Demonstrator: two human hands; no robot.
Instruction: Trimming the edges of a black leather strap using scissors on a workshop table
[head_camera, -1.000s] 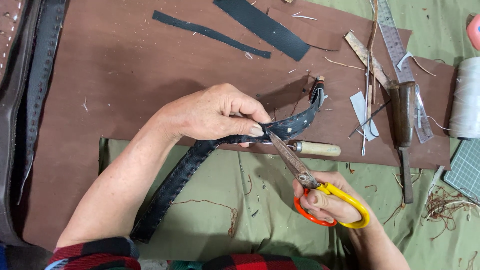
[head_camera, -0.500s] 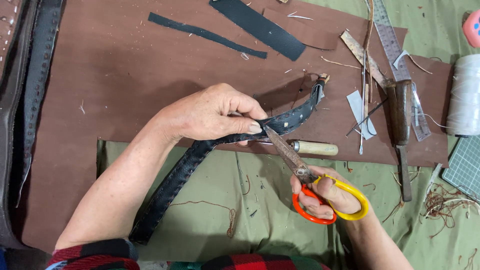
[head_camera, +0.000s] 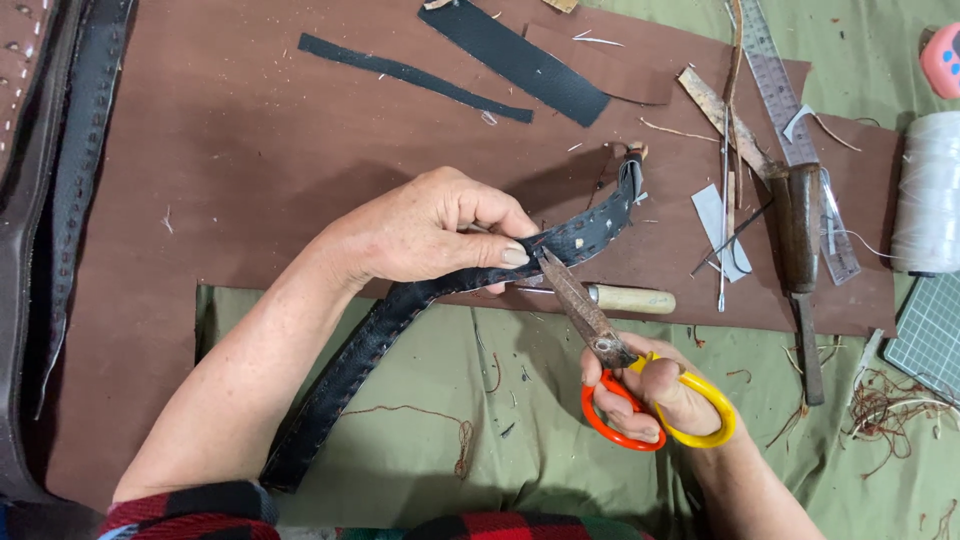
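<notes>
My left hand (head_camera: 425, 235) pinches a long dark stitched leather strap (head_camera: 360, 350) that runs from the lower left up to a curled end at the right. My right hand (head_camera: 650, 395) grips scissors (head_camera: 590, 320) with one orange and one yellow handle loop. The worn blades point up and left, and their tip meets the strap's edge right beside my left thumb. The strap arches above a large brown leather sheet (head_camera: 250, 160).
A wooden-handled awl (head_camera: 625, 298) lies just behind the scissors. Black leather strips (head_camera: 520, 60), a metal ruler (head_camera: 790, 110), a dark-handled tool (head_camera: 805, 260) and a spool of white thread (head_camera: 930, 195) lie at the right. Thread scraps litter the green cloth (head_camera: 450, 440).
The scissors and my right hand have shifted slightly up and left toward the strap. My left hand keeps the same hold.
</notes>
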